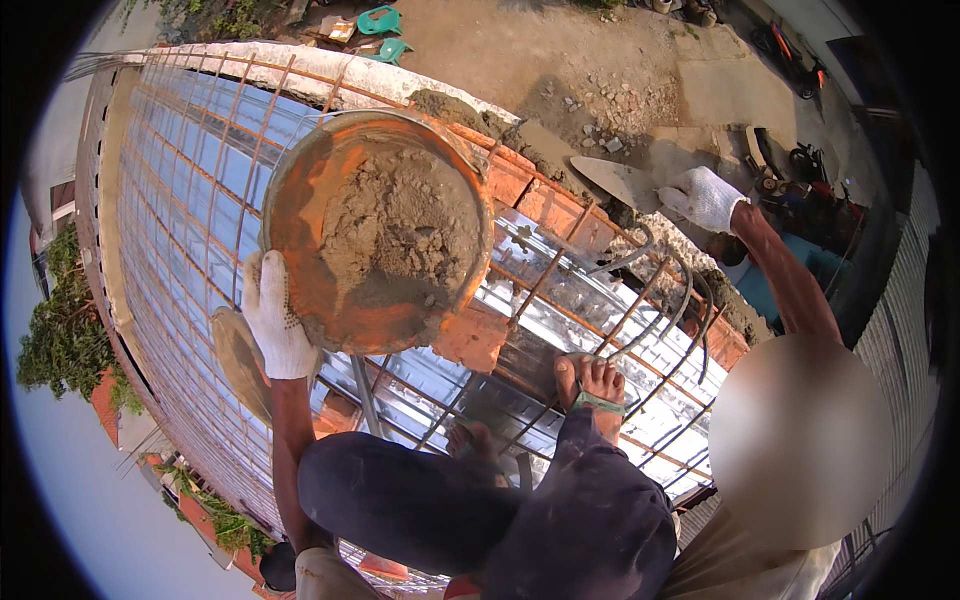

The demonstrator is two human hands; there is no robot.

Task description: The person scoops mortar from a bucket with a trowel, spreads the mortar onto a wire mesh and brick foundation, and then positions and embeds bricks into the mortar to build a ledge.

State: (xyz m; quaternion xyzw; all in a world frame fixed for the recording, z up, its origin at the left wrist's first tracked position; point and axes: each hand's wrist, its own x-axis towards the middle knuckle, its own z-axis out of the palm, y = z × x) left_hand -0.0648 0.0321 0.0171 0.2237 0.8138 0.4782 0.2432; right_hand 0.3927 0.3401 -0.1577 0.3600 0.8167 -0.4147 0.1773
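Note:
My left hand point(275, 320), in a white knit glove, grips the lower rim of a round orange pan point(290, 205) heaped with grey mortar point(400, 230). The pan is tilted above a grid of rusty rebar point(190, 190). Off to the right, my gloved right hand point(705, 197) holds a pointed trowel point(625, 182), its blade lying on the mortar-topped course of orange bricks point(545, 205) at the slab's edge. My sandalled foot point(597, 385) stands on the rebar, with my dark-trousered knees below it.
Shiny metal sheeting point(560, 300) lies under the rebar. Bent bars point(665, 290) curl up near the brick edge. A second round pan point(240, 365) sits beneath my left hand. Far below are bare ground with rubble point(620, 100) and parked motorbikes point(790, 55).

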